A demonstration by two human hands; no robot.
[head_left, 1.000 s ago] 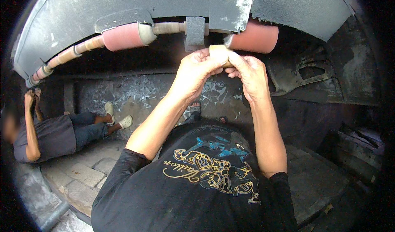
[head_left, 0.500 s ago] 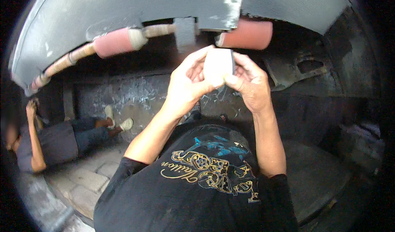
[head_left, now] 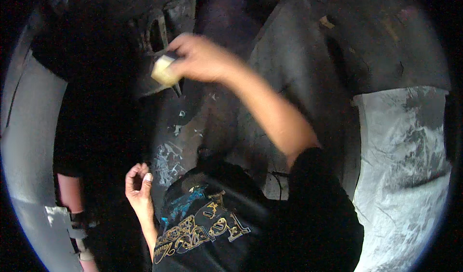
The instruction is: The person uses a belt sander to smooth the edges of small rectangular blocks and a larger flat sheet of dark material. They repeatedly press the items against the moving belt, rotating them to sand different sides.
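Note:
My right hand (head_left: 200,58) reaches forward and left, its fingers closed on a small pale block (head_left: 165,72) with a dark edge. The block is blurred, and its exact kind cannot be made out. Lower on the left, my left hand (head_left: 139,184) hangs with its fingers curled and a gap between thumb and fingertips. Nothing shows in it.
A pink cylindrical roller (head_left: 71,193) sits at the left, beside a curved grey panel (head_left: 34,141). Pale scraps (head_left: 166,162) are scattered on the dark surface ahead of me. A grey-white stained sheet (head_left: 402,170) hangs at the right.
My view has turned to the right. Both hands held the pale block before; my left hand has let go, and my right hand has carried it away. The co-worker is out of view.

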